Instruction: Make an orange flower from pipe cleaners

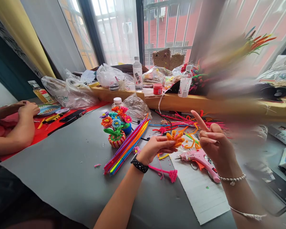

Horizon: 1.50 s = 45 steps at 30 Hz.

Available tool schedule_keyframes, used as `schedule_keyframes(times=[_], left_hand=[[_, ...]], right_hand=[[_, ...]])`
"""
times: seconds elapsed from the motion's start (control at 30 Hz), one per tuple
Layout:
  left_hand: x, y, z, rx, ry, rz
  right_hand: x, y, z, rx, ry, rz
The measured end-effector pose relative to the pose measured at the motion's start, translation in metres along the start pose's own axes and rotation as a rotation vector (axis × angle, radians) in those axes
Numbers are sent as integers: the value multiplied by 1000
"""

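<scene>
My left hand (154,149) pinches an orange pipe-cleaner flower (175,139) with several fuzzy petals, held above the table. To its right, my right hand (213,140) is raised, index finger stretched upward and the other fingers folded in; nothing shows in it. Below that hand, a pink glue gun (201,159) lies on a white corrugated sheet (202,197). A pink pipe-cleaner flower (173,175) with a stem rests on the table near my left wrist. Left of my left hand is a bundle of coloured pipe cleaners (127,144), next to a small striped pot (116,140) of pipe-cleaner flowers.
Another person's hands (28,108) are at the left, near a blue dish of beads (47,109) on a red cloth. A wooden ledge (124,95) at the back bears bottles, a red jar (157,88) and plastic bags. Loose pipe cleaners (186,122) lie behind my hands. The right side is blurred.
</scene>
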<state>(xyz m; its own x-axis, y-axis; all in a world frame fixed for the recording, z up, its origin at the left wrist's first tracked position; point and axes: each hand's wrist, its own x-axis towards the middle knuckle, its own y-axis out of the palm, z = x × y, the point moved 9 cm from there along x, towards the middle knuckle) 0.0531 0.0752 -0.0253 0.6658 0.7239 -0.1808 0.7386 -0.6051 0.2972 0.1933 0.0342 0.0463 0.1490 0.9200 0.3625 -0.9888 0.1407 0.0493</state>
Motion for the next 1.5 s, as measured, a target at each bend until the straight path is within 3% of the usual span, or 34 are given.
schedule_keyframes(times=[0.47, 0.83, 1.07, 1.2, 1.33, 1.5], left_hand=[[1, 0, 2, -12, 13, -4], [0, 3, -2, 1, 30, 9], [2, 1, -3, 25, 64, -43], [2, 0, -5, 24, 102, -67], [2, -3, -7, 1, 137, -119], [3, -5, -9, -16, 186, -156]], right_hand=[[0, 4, -7, 121, 79, 2], [1, 8, -13, 338, 125, -9], [4, 13, -26, 92, 221, -29], [3, 25, -36, -102, 277, 81], [2, 34, -43, -213, 246, 190], [3, 32, -41, -209, 217, 139]])
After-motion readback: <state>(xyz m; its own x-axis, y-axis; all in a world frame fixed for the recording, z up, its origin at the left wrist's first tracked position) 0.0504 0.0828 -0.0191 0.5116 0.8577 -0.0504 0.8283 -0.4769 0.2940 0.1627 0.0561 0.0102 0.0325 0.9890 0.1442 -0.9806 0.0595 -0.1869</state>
